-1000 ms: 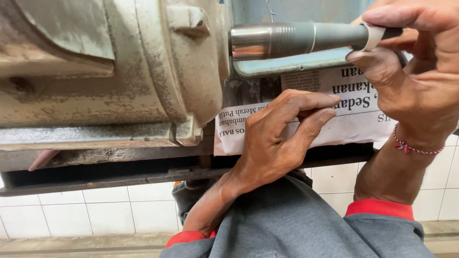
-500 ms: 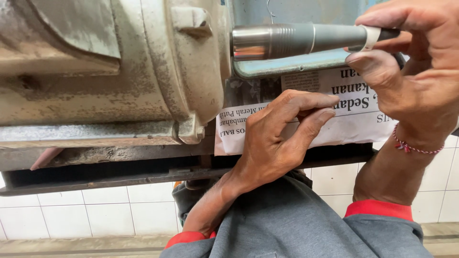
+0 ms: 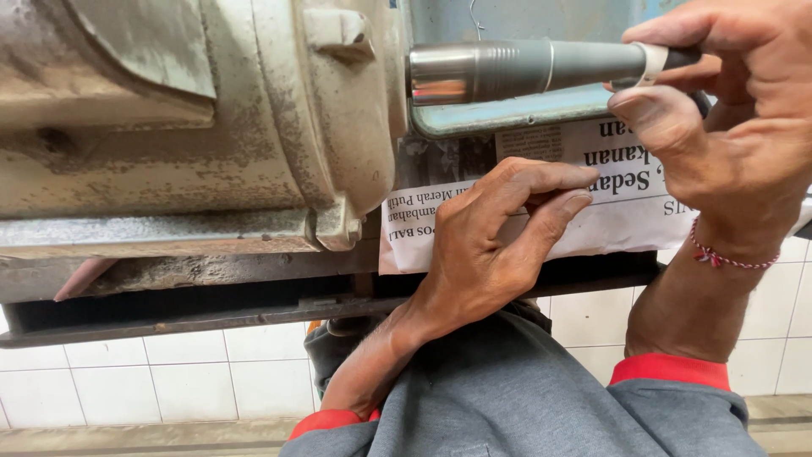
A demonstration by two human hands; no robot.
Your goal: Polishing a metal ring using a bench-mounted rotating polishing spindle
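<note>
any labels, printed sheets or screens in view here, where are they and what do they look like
Printed paper sheet: white with black print, lying below the blue-grey ledge, partly under the left hand, its left edge by the grimy machine housing.
White band: narrow ring round the grey metal shaft, at the right hand; print, if any, cannot be told.
No screens or packages in view.

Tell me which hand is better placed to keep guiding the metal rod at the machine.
Right, most likely. The right hand already grips the outer end of the metal rod with its fingertips, while the left hand lies lower, pressed on the printed paper under the blue ledge.
</note>
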